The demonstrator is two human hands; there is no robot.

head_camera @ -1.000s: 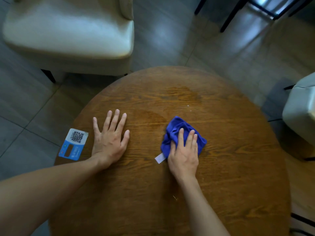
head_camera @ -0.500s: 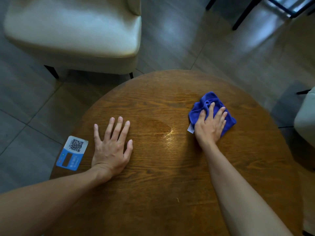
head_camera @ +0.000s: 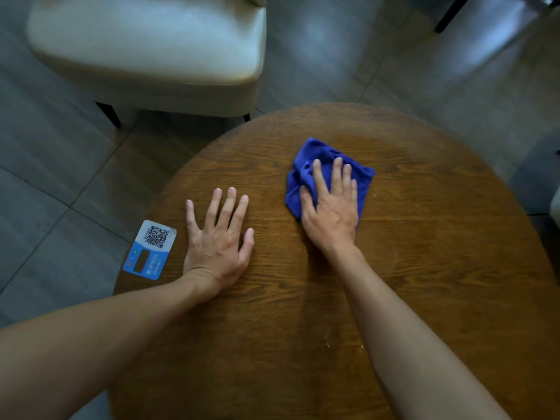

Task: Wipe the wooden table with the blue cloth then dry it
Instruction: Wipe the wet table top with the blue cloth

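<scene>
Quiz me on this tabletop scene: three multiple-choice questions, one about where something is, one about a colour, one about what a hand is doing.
1. Where is the QR-code card?
A. at the table's left edge
B. under the cloth
C. on the chair

2. What colour is the cloth?
A. red
B. blue
C. white

3. The left hand is:
A. gripping the cloth
B. raised in the air
C. flat on the table

Answers:
1 A, the QR-code card lies at the table rim.
2 B, the cloth is blue under the right hand.
3 C, the left hand lies spread, empty.
</scene>
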